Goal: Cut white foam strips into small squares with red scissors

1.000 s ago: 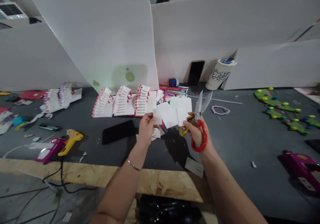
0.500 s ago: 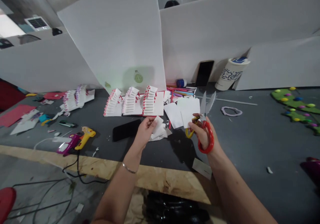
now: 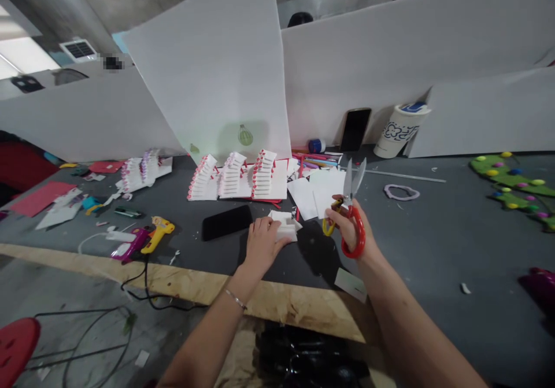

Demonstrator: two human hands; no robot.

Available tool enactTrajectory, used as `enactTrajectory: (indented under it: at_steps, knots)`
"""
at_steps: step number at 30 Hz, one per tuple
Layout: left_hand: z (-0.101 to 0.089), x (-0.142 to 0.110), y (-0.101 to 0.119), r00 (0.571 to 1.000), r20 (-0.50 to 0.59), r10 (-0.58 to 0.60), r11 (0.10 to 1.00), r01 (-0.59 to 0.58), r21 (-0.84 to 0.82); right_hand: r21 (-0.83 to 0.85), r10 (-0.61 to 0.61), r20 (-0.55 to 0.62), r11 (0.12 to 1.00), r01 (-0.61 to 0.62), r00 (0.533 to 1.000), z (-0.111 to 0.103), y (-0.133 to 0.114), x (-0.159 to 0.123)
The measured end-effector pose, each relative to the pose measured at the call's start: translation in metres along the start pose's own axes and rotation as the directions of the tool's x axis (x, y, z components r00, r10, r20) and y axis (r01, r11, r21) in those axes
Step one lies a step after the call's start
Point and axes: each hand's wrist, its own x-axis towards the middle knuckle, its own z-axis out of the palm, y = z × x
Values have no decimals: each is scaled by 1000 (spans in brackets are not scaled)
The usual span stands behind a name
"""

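Dark grey table, my left hand at white paper pieces, fingers close together, thumb spread, my right hand curled round scissors, blades apart

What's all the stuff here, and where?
scissors: count unclear, red and yellow, centre right
paper pieces: several, white, centre
phones: two, black, centre and back
cup: one, white, back right
paper rows: five, white, coloured tips, back left
glue gun: one, yellow, left
ring: one, lilac, right
decorations: several, green, far right
stool: one, red, lower left
table: one, grey, middle
boards: several, white, back
left hand: one, bare, at paper pieces
right hand: one, bare, holding scissors
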Motion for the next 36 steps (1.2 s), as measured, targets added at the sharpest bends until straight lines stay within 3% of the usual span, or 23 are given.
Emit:
enactTrajectory:
  at_steps: [5,8,16,22,25,30,36]
  knots:
    - [-7,-18,-14,998,3,68,994,-67,-84,42,18,-28,999,-17,999,0,-3,2]
    - [-12,-22,-25,999,-31,37,992,-41,-118,46,14,-32,999,-12,999,0,-4,2]
    - [-22,6,-37,994,9,-112,944,109,-312,65,2,-16,998,-1,1000,0,-4,2]
    - [-21,17,-45,970,78,-232,833,239,-498,93,-11,-20,996,12,1000,-1,-3,5]
    - [-24,15,-45,975,122,-185,799,222,-558,103,3,-26,995,0,1000,-1,-4,5]
    - [-21,7,-38,978,188,86,872,17,-490,109,14,-15,994,-12,1000,-1,-6,5]
    - [-13,20,-44,999,13,38,967,-33,-253,107,7,-9,994,-6,1000,-2,-6,4]
